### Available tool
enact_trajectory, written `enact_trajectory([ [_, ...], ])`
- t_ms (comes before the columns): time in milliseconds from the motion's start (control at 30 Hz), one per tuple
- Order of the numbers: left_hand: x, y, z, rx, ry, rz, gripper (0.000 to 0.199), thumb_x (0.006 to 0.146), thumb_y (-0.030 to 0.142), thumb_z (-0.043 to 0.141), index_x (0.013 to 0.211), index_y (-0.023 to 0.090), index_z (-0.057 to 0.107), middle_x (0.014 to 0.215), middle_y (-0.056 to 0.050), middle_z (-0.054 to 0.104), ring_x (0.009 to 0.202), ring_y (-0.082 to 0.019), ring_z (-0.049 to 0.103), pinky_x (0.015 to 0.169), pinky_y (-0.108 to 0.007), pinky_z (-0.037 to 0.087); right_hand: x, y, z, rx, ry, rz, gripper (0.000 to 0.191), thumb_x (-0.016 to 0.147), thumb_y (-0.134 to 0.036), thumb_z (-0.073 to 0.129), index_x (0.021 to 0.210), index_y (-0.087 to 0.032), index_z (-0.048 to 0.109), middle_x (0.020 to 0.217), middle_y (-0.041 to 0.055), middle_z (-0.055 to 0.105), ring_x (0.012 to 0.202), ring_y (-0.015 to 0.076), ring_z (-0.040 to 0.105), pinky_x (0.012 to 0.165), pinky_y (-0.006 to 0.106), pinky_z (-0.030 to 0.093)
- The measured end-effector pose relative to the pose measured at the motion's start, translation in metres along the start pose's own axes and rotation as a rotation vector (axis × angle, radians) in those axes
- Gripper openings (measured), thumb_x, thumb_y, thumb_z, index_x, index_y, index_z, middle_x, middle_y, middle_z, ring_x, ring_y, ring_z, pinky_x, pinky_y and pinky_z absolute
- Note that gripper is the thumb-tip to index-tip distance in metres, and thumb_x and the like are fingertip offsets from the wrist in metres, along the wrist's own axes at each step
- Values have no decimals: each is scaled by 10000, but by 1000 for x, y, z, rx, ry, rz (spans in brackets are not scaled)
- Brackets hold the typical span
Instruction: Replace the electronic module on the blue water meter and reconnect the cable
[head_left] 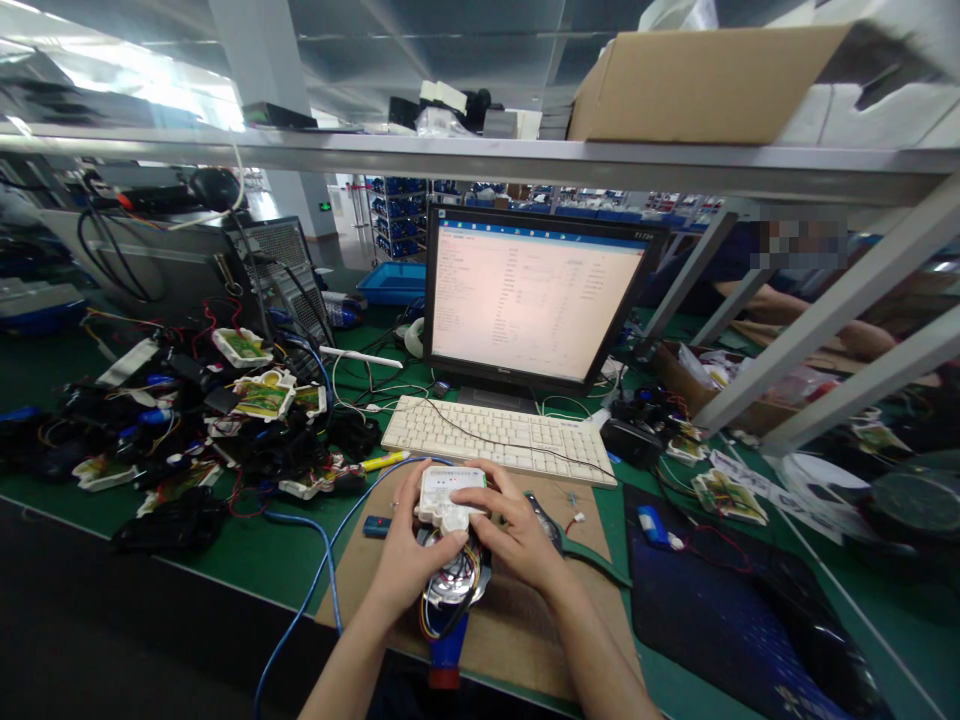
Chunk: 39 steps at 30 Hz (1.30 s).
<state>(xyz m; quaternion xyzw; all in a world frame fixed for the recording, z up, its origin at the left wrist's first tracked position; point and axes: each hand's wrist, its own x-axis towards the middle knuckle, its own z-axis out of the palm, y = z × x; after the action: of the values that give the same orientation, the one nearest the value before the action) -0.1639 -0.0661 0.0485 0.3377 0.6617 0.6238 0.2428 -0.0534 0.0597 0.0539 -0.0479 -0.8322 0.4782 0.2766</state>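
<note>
Head view: both hands clasp a white module (450,495) over a wired speaker (452,583), left hand (411,560) and right hand (517,540) touching it, above cardboard (525,620) on the counter (247,555), near the keyboard (499,438).

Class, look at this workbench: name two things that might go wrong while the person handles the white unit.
1. The left hand and right hand hold the white unit above a speaker joined by thin coloured wires; a tug might strain them.
2. The blue cable trails over the table edge near the left forearm; it might snag.
</note>
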Motion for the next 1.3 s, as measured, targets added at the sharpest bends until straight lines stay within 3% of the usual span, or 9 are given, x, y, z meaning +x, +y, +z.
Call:
enact_trajectory([
  [1067,0,-7,-1,-15,5,8,777,634,352,666,1310,217,307,1379,-118,352,1286,-305,351,1085,-470,254,-1,-1,1,10,-1,-4,259,850,-232,478,1058,-227,633,1278,78,402,1198,199,422,1014,353,359],
  [1300,3,-11,-3,67,23,-30,772,646,454,653,1307,245,312,1425,-106,344,1323,-319,314,1094,-496,267,3,-9,2,50,33,10,306,797,-143,510,1059,-216,649,1249,71,425,1177,178,441,1006,316,363],
])
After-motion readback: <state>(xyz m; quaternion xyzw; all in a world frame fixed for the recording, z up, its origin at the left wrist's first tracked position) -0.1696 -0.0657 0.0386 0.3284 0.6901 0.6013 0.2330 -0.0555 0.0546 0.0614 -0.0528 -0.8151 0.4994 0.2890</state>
